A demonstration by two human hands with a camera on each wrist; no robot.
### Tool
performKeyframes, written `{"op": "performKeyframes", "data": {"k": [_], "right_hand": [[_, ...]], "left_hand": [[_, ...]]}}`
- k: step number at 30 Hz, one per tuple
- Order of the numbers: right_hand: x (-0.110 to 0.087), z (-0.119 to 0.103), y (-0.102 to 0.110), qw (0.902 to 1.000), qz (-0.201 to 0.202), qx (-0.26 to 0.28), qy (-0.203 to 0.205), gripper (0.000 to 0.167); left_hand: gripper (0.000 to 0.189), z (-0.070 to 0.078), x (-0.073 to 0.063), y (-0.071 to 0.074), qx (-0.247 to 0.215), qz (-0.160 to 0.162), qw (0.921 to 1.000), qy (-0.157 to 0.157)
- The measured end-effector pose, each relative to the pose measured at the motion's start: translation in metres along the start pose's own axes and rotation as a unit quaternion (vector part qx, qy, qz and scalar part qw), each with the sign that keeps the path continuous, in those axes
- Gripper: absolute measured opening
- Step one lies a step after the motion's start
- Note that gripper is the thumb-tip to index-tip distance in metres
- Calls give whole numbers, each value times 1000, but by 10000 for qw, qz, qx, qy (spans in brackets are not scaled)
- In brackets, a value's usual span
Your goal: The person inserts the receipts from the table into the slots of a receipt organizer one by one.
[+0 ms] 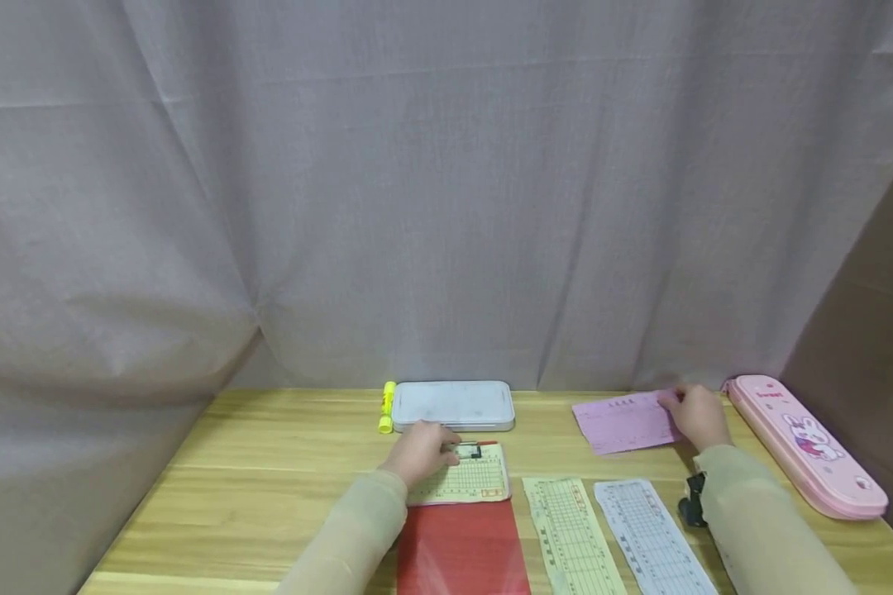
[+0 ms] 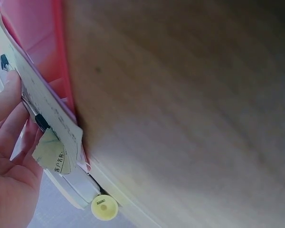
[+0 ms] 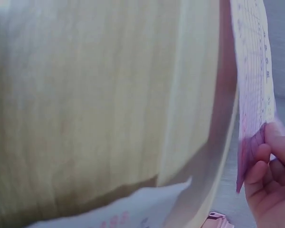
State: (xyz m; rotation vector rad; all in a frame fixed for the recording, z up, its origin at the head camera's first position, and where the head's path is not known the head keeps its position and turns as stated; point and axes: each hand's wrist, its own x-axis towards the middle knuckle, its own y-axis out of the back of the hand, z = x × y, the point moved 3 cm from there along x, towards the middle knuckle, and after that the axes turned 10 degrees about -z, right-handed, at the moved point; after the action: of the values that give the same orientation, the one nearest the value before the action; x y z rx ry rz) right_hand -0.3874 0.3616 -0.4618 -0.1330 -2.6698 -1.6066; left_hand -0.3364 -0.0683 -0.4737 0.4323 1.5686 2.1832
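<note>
Left hand: the left hand (image 1: pixel 420 454) is mostly closed up, thumb and fingers pinching a metal clip (image 1: pixel 467 450) with black ends.
Under the clip: a paper stack (image 1: pixel 461 483) with a yellow-green printed form on top, lying over the far end of a red folder (image 1: pixel 461 549). Left wrist view shows a bit of yellow paper bent up by the clip.
Right hand: the right hand (image 1: pixel 699 417) has thumb and fingers pinched on the right end of a pink slip (image 1: pixel 625 421).
Pink slip's spot: held up by the table's far edge, right of centre, printed lines on it.
Loose forms: a yellow slip (image 1: pixel 573 533) just right of the folder, then a white slip (image 1: pixel 653 533) beside that, both angled toward the near side of the wooden table (image 1: pixel 268 479).
Far edge: pale flat case (image 1: pixel 454 403) near the middle, yellow tube (image 1: pixel 387 406) against its left end.
Right edge: pink pencil case (image 1: pixel 807 446) with a bunny on it, running down from near the far right corner.
Backdrop: grey curtain (image 1: pixel 446 207), kinda creased.
</note>
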Motion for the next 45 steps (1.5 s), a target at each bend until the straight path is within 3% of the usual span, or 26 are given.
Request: {"op": "performKeyframes", "data": {"k": [7, 19, 27, 30, 36, 45], "right_hand": [[-10, -6, 7, 9987, 25, 450, 217, 28], [-22, -1, 13, 9968, -207, 758, 149, 39], [-35, -10, 17, 9942, -305, 950, 391, 43], [-39, -11, 15, 9921, -348, 1173, 273, 44], [-47, -13, 14, 9917, -518, 1173, -47, 50], [-54, -26, 11, 9905, -797, 1101, 206, 50]], "left_hand": [[27, 2, 0, 0, -7, -60, 10000, 47], [28, -1, -1, -2, -47, -78, 9999, 94], [27, -2, -1, -2, -12, -26, 10000, 41], [28, -3, -1, -2, -44, -24, 10000, 71], [28, -3, 0, -4, -110, -56, 9999, 111], [27, -1, 2, -3, -44, -31, 10000, 62]]}}
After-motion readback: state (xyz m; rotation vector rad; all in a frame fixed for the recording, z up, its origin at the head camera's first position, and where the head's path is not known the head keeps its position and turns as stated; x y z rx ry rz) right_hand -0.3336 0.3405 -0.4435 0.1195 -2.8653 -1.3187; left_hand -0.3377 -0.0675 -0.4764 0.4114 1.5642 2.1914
